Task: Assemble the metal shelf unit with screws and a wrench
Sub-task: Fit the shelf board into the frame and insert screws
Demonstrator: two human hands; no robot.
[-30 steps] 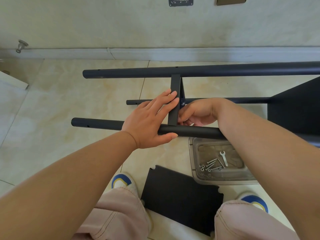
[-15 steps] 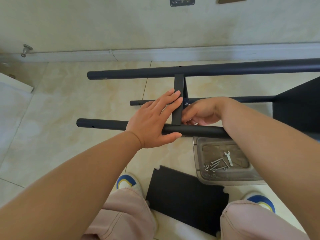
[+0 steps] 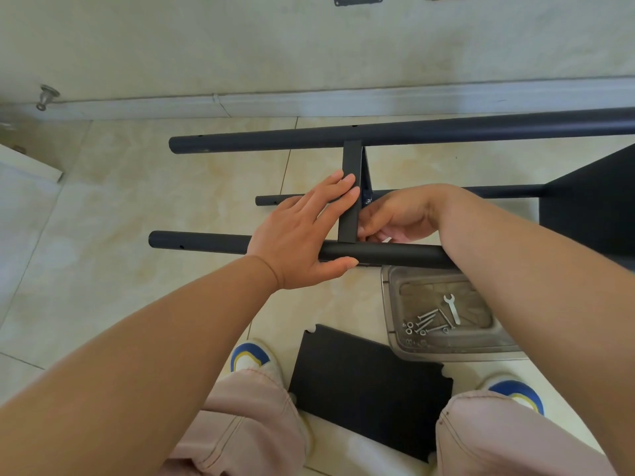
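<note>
Your right hand (image 3: 395, 214) reaches behind the black crossbar (image 3: 351, 197), its fingertips hidden, so what they hold cannot be told. At three o'clock, the far tube (image 3: 412, 134) and a dark shelf panel (image 3: 594, 204) run off the frame's edge. Your right forearm covers the near tube's (image 3: 378, 252) right end and a corner of the clear tray (image 3: 446, 350). Inside the tray, the washers (image 3: 409, 328) beside the screws (image 3: 429, 321) are too small to count. At six o'clock, your knees overlap the loose black panel (image 3: 367, 386).
</note>
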